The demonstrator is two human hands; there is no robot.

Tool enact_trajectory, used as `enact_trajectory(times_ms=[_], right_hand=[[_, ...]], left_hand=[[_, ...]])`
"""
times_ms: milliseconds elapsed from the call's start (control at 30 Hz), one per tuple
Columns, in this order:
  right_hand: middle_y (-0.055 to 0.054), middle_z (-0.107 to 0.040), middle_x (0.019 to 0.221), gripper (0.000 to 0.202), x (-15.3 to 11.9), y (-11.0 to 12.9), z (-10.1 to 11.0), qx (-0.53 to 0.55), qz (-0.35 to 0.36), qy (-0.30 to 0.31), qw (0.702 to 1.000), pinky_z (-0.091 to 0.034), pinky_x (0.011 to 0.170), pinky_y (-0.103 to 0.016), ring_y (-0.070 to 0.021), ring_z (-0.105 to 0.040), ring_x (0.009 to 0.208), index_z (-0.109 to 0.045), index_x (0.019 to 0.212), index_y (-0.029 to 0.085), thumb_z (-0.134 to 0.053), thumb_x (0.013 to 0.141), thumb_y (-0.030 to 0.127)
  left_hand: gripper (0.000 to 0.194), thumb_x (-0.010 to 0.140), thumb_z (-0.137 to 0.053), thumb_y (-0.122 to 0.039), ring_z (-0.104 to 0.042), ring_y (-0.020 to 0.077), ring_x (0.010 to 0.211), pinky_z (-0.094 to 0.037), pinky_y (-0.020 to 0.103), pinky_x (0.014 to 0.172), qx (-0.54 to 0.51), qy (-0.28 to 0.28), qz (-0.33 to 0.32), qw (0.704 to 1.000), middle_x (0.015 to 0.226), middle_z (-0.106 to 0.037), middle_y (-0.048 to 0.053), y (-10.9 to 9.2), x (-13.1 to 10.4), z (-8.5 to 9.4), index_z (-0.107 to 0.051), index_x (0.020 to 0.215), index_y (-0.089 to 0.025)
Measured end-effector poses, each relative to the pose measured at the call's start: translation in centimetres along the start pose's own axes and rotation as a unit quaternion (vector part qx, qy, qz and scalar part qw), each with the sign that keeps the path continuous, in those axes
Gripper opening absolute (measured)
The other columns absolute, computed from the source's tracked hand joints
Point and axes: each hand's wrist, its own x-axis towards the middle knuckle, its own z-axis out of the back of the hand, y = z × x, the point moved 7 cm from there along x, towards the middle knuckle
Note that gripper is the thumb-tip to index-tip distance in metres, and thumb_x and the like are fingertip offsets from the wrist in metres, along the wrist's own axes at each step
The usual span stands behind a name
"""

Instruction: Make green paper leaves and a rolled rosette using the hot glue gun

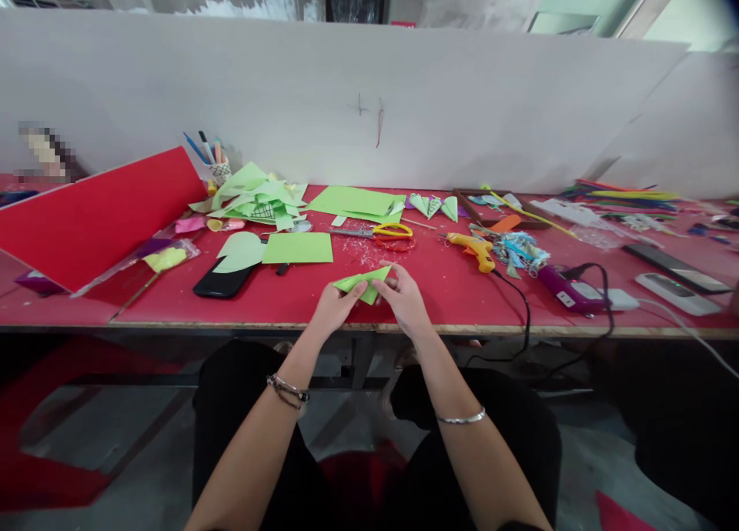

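Observation:
A light green piece of folded paper (369,280) is held between both hands above the front part of the red table. My left hand (338,304) pinches its left side, thumb on top. My right hand (405,296) grips the right side, with fingers partly behind the paper. Beyond the hands lie scissors (388,232) with yellow and red handles. A flat green paper sheet (297,248) rests to the left, beside a rounded pale green paper cutout (241,251) on a black phone (222,282). Farther back stand several small green paper cones (434,207).
A yellow glue gun (474,250) with a trailing black cord lies right of the hands. Past it are a purple device (571,291), a power bank-like white object (677,294) and a dark tray (523,217). Green scraps (262,196) pile up back left, near a red board (104,215).

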Motion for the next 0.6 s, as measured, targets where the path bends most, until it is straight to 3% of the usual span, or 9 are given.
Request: enact_trajectory(times_ms=[200,400,600], right_hand=[[0.001,-0.059,0.061,0.020,0.16,-0.06,-0.07,-0.025,0.017,0.023,0.999,-0.040,0.047,-0.023,-0.0085,-0.048,0.046,-0.058,0.071,0.016,-0.060,0.068,0.036],[0.002,-0.058,0.061,0.020,0.02,0.35,-0.07,-0.066,0.036,0.006,0.997,-0.039,0.047,-0.023,-0.0077,-0.046,0.044,-0.058,0.072,0.016,-0.060,0.067,0.035],[0.003,-0.053,0.052,0.022,-0.26,0.70,0.45,-0.096,0.043,-0.039,0.994,-0.038,0.048,-0.023,-0.0090,-0.047,0.046,-0.059,0.068,0.016,-0.055,0.071,0.038]], left_hand=[[0.030,0.072,-0.057,-0.038,-0.060,0.0194,0.083,-0.045,0.028,0.075,-0.007,-0.019,-0.018,1.000,0.086,-0.067,0.007,-0.26,0.03,0.07,-0.064,0.084,-0.011],[0.024,0.067,-0.062,-0.034,-0.055,0.0139,0.067,-0.042,0.023,0.062,-0.013,-0.073,-0.009,0.997,0.069,-0.061,0.002,-0.20,0.18,0.86,-0.060,0.074,-0.012],[0.025,0.066,-0.063,-0.036,-0.052,0.0119,0.063,-0.040,0.022,0.060,-0.033,-0.039,0.018,0.999,0.065,-0.059,0.000,-0.07,0.27,0.57,-0.060,0.072,-0.013]])
